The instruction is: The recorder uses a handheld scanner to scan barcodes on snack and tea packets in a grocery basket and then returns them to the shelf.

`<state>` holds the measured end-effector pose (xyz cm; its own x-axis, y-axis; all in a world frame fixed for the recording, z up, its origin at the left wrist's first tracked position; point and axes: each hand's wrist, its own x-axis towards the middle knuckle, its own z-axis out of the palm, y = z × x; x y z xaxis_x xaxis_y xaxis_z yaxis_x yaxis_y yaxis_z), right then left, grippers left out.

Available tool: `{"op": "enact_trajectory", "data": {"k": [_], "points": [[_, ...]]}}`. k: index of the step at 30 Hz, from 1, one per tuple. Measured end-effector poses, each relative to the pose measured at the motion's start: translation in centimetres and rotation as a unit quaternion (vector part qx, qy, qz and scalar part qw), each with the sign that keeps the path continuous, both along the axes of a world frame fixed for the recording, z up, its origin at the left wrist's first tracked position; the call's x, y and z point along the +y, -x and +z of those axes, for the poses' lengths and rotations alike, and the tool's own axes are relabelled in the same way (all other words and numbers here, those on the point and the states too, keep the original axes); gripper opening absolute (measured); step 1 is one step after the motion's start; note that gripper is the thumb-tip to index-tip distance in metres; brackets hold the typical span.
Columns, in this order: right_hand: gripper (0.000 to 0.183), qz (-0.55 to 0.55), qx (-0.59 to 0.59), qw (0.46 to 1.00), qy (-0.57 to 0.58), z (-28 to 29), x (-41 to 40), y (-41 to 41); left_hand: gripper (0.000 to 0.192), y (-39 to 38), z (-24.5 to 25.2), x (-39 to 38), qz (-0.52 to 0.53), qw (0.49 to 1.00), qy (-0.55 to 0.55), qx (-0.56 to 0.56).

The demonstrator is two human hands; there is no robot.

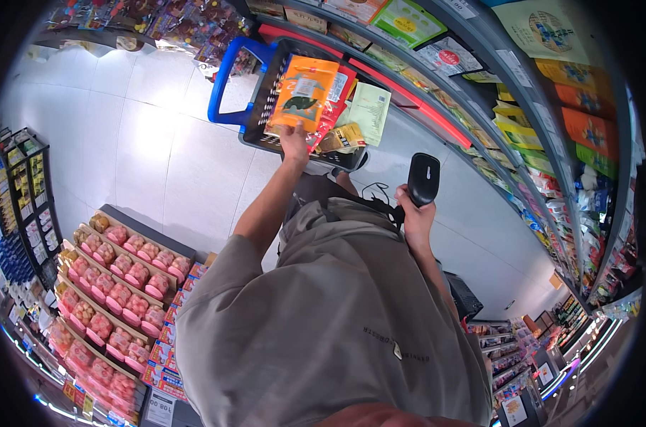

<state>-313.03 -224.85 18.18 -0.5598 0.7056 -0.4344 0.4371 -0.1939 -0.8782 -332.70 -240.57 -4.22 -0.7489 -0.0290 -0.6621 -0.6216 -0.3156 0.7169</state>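
My left hand (295, 143) grips the lower edge of an orange snack pouch (308, 85) with a white label. The pouch lies over a dark perforated shopping basket (253, 134) with a blue handle (216, 85). Beside it, a red pouch (333, 109), a yellow-brown packet (341, 137) and a pale green packet (371, 112) lie in or across the basket. Part of the basket's inside is hidden beneath the packets. In my right hand (419, 216) is a black handheld scanner (424, 179), held apart from the basket, near a black cord (375, 188).
Shelves of bagged snacks (520, 128) curve along the right, with a red strip (440, 125) low on them. Tiered pink packaged goods (117, 267) stand at the lower left. Hanging candy bags (195, 26) border the top left. Pale tiled floor (141, 133) lies between.
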Motion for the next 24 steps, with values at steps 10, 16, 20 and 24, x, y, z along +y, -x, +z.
{"op": "enact_trajectory", "data": {"k": [10, 16, 20, 24], "points": [[0.022, -0.060, 0.103, 0.992, 0.041, 0.8, -2.4, 6.7, 0.015, -2.2, 18.8, 1.4, -0.141, 0.969, -0.190, 0.077], [0.019, -0.140, 0.180, 0.972, 0.059, 2.3, -3.4, 9.0, 0.016, -2.3, 23.0, 1.1, -0.219, 0.946, -0.217, 0.099], [0.019, -0.174, 0.233, 0.954, 0.081, 2.7, -4.5, 9.6, 0.019, -2.9, 25.1, 1.2, -0.279, 0.926, -0.217, 0.132], [0.019, -0.201, 0.247, 0.946, 0.054, 3.2, -5.1, 9.7, 0.023, -2.8, 25.6, 0.5, -0.334, 0.905, -0.225, 0.139]]}}
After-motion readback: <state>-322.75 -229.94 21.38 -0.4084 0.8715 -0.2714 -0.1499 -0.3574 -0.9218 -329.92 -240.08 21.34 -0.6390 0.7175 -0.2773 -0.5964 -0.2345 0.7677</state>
